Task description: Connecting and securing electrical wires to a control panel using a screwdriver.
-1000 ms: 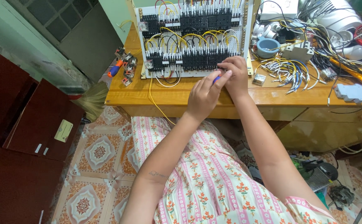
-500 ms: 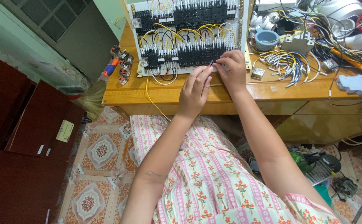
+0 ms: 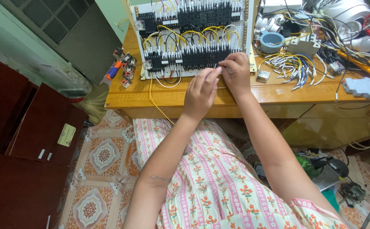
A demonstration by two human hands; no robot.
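Hands [image 3: 218,82] meet at wiring panel [image 3: 151,40]; blue cup [image 3: 271,41] (contents unclear) nearby.

Desk [image 3: 278,91]: wood, varnished, glossy, smooth, honey-coloured
Panel [image 3: 246,32]: white perforated board, matt, carrying black plastic blocks [image 3: 202,57], dull finish
Wires [image 3: 172,34]: plastic-sheathed, yellow, black and white, smooth with slight sheen
Loose leads [image 3: 291,70]: plastic insulation, mixed colours, pale end sleeves
Cup [image 3: 271,41]: blue plastic, semi-gloss
Screwdriver [image 3: 113,70]: orange and blue plastic handle, smooth
Dress [image 3: 218,178]: thin cotton-like cloth, matt, floral stripe print
Floor [image 3: 104,157]: patterned ceramic tile, smooth, low shine
Cabinet [image 3: 32,127]: dark red-brown wood, satin finish, small paper labels
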